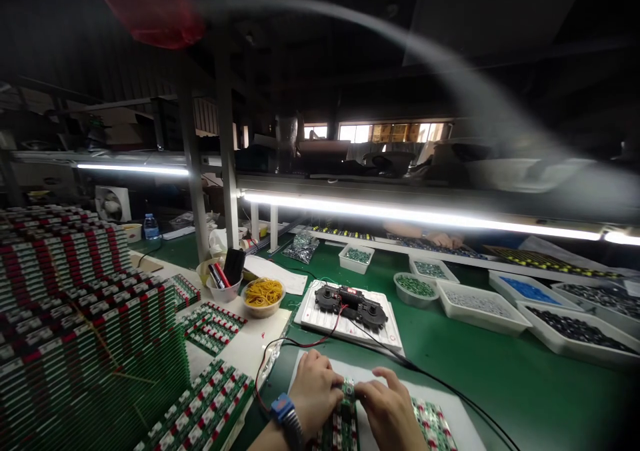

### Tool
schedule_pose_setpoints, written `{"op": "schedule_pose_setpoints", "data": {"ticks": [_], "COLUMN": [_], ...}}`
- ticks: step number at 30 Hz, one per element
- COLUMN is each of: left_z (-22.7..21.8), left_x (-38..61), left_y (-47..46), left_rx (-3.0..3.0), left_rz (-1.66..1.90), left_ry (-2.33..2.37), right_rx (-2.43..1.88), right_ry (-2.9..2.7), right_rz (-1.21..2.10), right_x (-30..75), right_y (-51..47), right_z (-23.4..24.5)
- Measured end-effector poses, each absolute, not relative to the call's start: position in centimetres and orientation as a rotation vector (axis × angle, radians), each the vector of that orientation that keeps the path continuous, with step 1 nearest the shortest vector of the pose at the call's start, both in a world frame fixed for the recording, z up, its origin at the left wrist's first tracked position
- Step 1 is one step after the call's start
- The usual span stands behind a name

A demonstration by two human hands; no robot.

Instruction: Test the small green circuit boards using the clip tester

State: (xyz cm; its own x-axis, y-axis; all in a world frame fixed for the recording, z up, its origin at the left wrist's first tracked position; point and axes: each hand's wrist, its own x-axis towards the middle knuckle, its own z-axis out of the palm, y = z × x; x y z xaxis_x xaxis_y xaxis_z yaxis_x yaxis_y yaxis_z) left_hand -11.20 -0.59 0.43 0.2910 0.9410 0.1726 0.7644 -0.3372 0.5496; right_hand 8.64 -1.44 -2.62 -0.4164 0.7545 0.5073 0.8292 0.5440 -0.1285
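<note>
Green board strip (343, 428) lay at the near edge of the bench on a white sheet (350, 370), its long axis running straight away from us, far end between the hands and near end cut off by the bottom of the frame. We noted the left hand (313, 392) and right hand (389, 410) drawn close together, fingers curled, both pinching that far end from either side. Beyond them sat a black fixture (353, 304) on a white tray (320, 324), with a bowl of yellow rubber bands (263, 294) and stacks of boards (75, 304) well off to the left.
</note>
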Motion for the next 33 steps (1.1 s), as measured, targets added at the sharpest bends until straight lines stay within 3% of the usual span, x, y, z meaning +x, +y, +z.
{"op": "schedule_pose_setpoints", "data": {"ticks": [33], "left_z": [0.2], "left_x": [-10.9], "left_y": [-0.1], "left_rx": [2.381], "left_rz": [0.351], "left_ry": [1.509], "right_rx": [-1.230], "right_ry": [-2.223], "right_rz": [-0.312], "right_x": [8.1], "right_y": [-0.9], "right_z": [-5.0]}}
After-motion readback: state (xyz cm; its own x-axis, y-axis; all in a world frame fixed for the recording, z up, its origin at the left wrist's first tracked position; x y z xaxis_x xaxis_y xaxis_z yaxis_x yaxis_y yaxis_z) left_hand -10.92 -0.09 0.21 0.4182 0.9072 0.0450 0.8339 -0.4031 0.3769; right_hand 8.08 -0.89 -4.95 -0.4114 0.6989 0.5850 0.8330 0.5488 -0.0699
